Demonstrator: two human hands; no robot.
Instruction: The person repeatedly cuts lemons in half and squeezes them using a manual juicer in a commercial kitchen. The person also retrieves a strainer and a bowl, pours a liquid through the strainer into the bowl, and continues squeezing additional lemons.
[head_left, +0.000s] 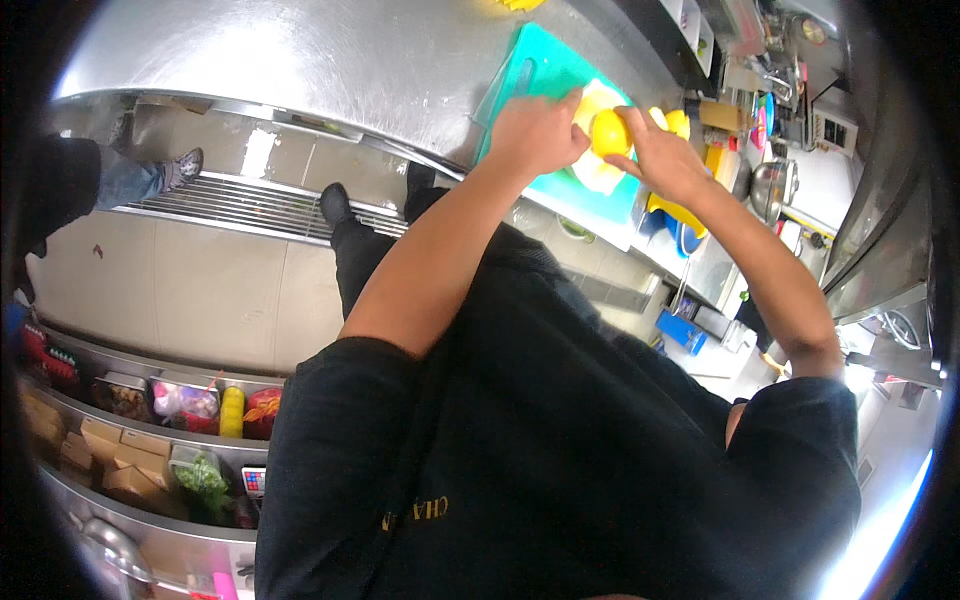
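Observation:
A teal cutting board (538, 75) lies on the steel counter. Over it, my right hand (667, 161) has its thumb and fingers around a smooth, rounded yellow fruit (611, 135), possibly a lemon. Pale yellow-white material (600, 176) lies beneath and around the fruit; glare hides what it is. My left hand (536, 131) is just left of the fruit, slightly blurred, fingers bent, and whether it holds anything cannot be made out. Yellow pieces (675, 122) sit beyond the board's right edge.
Another yellow item (521, 3) is at the counter's far edge. A blue and yellow container (684, 231) stands right of the board, a metal bowl (771, 191) farther right. A co-worker's shoe (181, 169) is at left by the floor grate (255, 199). Open drawers (180, 517) hold food boxes.

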